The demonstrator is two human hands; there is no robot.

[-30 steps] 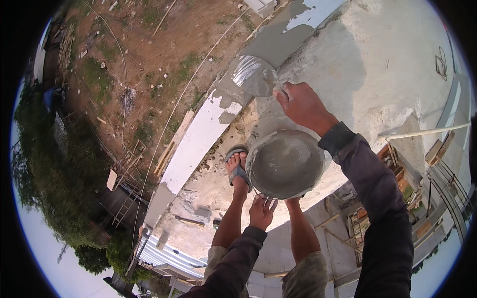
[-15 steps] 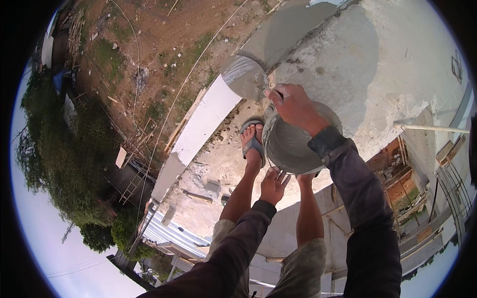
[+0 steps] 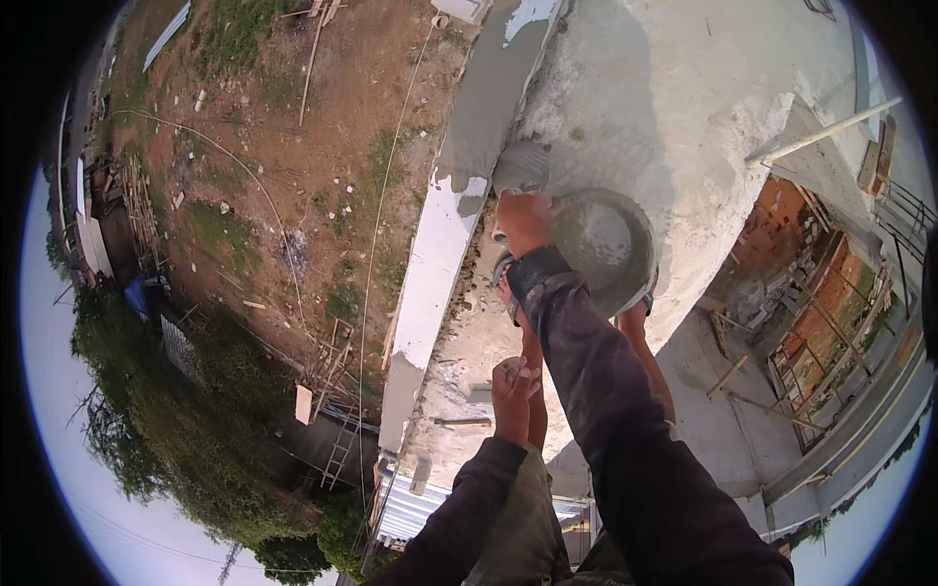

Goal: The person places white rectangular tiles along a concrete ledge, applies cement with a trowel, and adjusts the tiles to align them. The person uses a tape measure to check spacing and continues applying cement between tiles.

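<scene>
My right hand (image 3: pixel 525 223) is closed, apparently on the handle of a round-bladed trowel (image 3: pixel 521 166). The blade is grey with mortar and lies beside the low wall top; the handle is mostly hidden by the hand. Just right of that hand stands a dark round bucket (image 3: pixel 645 239) with wet grey mortar (image 3: pixel 611 244) in it, between my sandalled feet. Lower down, my left hand (image 3: pixel 514 386) hangs apart from the bucket, fingers loosely curled, with nothing visible in them. The wall top (image 3: pixel 437 249) is white in its middle stretch, with wet grey mortar (image 3: pixel 479 107) spread further along.
A long-handled tool (image 3: pixel 462 422) and a small grey block (image 3: pixel 479 394) lie on the rough slab near my left foot. Beyond the wall top, dirt ground (image 3: pixel 264 186) lies lower down. On the right, an opening (image 3: pixel 772 244) drops away, with a pole (image 3: pixel 826 132) beside it.
My right hand and the trowel have moved left relative to the bucket, to its left edge. My left hand has left the bucket's near rim and its fingers have curled. The view has shifted.
</scene>
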